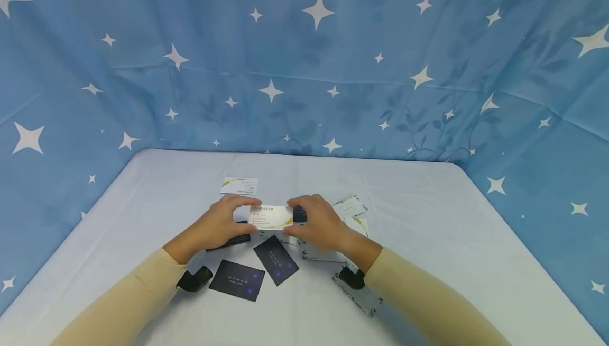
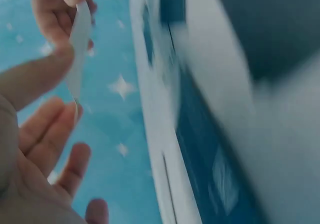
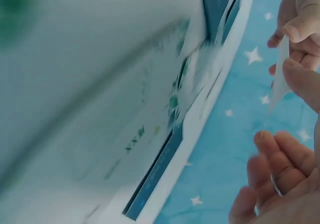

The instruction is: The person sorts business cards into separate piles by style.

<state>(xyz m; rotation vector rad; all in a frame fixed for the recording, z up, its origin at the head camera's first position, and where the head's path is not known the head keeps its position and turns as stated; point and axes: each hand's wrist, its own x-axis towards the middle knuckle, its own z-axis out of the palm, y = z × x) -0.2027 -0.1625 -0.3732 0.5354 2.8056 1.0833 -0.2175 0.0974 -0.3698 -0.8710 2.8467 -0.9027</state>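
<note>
left hand (image 1: pixel 220 225) and right hand (image 1: pixel 317 222) each pinch one end of a white rectangular paper card with a yellow-green swoosh (image 1: pixel 270 216), grip clamped. the card is held just above the white desk (image 1: pixel 428 240) (dark navy cards (image 1: pixel 276 260) lie beneath).

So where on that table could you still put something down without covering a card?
The table is bare along its right side and near the left edge. It is crowded in the middle: both hands pinch a white card, with dark cards and patterned cards around them.
</note>
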